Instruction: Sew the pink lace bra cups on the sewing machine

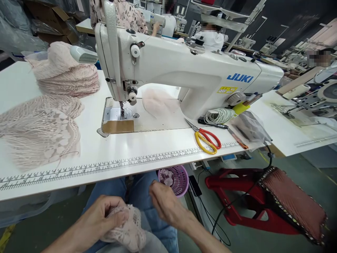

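At the bottom of the frame, below the table edge, the left hand (101, 216) is curled shut around a bunched piece of pink lace (126, 228), which rests in the lap over blue jeans (142, 196). The right hand (165, 205) sits just beside it, bottom centre, fingers loosely bent and half open with nothing in them; its fingertips come close to the lace, though I cannot tell whether they touch.

Just above the right hand, a small purple basket (181, 179) hangs under the table with pale scraps inside. The white table (131, 149) crosses the middle of the frame, a printed ruler running along its near edge. A white sewing machine (184, 66) marked JUKI stands at upper centre. On the left lie two heaps of pink lace pieces (44, 126), one stacked behind the other. To the right of the machine bed are scissors (206, 138) with red and yellow handles, and beside them a coil of white cord (218, 115). A red stool (263, 200) with a woven seat stands at lower right. Other people work at machines along the top.
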Demonstrator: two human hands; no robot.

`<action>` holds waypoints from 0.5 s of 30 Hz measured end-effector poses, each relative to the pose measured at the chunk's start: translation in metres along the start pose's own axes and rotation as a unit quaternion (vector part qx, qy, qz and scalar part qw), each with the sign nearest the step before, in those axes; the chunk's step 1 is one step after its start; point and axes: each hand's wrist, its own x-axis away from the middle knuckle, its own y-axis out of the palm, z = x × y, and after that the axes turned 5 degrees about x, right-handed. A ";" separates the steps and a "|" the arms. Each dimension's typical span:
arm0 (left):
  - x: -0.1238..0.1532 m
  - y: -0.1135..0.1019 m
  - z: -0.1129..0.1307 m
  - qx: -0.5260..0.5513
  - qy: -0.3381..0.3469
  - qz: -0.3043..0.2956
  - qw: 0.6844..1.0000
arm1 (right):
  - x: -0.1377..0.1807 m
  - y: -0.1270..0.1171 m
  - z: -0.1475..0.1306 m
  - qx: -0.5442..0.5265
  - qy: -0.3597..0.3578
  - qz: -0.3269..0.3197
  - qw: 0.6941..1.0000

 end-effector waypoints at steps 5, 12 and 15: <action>-0.005 -0.001 -0.009 -0.008 0.017 0.006 1.000 | 0.017 -0.014 0.025 0.025 0.066 0.018 0.997; -0.003 0.004 0.001 -0.064 0.010 -0.004 0.998 | -0.002 -0.015 -0.048 -0.149 -0.050 0.073 0.985; 0.002 0.007 0.004 -0.077 0.011 0.021 0.997 | -0.007 -0.009 -0.056 -0.091 -0.084 0.090 0.988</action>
